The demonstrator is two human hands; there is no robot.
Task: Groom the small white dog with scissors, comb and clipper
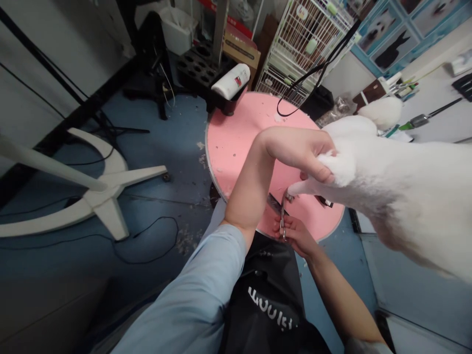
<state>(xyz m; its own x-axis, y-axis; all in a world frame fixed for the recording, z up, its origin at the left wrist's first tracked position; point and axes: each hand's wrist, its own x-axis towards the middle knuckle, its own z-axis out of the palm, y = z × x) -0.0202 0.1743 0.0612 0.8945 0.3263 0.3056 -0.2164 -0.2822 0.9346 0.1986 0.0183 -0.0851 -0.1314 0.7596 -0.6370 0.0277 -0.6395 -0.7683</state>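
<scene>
Animal point(424, 167) on table point(239, 137) — scissors point(283, 212) beside leg point(304, 187), cage point(300, 44) behind

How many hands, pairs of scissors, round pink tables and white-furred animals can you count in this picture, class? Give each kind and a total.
Left hand and right hand: 2
Scissors: 1
Round pink table: 1
White-furred animal: 1
Total: 5

Left hand point(300, 150) further in, right hand point(297, 235) nearer, both gripping

The left arm point(250, 191) crosses the near edge of the table point(236, 132); its wrist point(268, 140) is bent sharply, so the hand points to the right. The thumb point(323, 172) is stretched out, opposite the bent fingers. The right arm point(342, 295) extends from the lower right, with its hand at the same edge, fingers curled.
</scene>
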